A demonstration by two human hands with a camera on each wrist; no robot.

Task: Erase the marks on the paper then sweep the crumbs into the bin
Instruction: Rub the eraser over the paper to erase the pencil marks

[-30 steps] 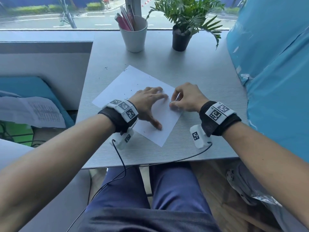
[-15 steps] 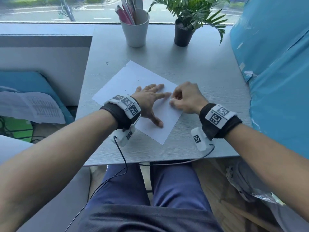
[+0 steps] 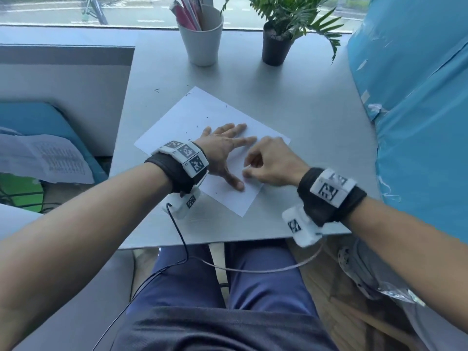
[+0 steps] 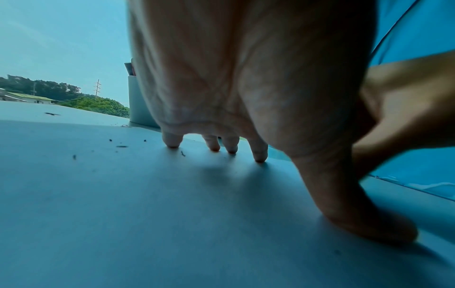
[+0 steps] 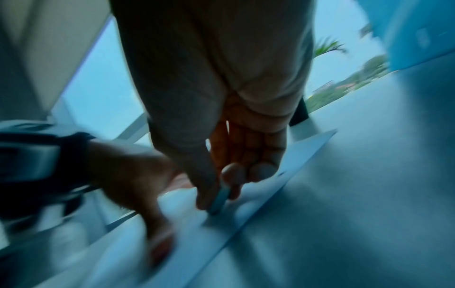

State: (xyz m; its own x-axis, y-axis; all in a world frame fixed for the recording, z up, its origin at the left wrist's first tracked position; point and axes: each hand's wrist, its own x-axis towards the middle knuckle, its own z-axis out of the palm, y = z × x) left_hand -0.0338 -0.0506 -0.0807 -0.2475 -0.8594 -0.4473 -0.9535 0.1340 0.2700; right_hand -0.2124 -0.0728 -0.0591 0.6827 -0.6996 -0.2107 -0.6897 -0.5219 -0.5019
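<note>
- While the left hand (image 3: 222, 150) lies flat with fingers spread on the paper (image 3: 192, 117), the head view shows the right hand (image 3: 271, 163) just beside it, curled around a small pale eraser (image 3: 246, 171) at the sheet's near right part. Dark crumbs (image 3: 157, 90) dot the grey table (image 3: 291, 102) far left. Wristbands carry square black-and-white code markers; no readable writing. A white cup (image 3: 202, 36) of pens and a potted plant (image 3: 278, 34) stand at the far edge.
- Left wrist view: straight fingertips (image 4: 172, 140) and thumb press the sheet, crumbs (image 4: 118, 145) to their left.
- Right wrist view, blurred: thumb and fingers pinch the eraser (image 5: 220, 198), its tip touching the paper (image 5: 290, 169).
</note>
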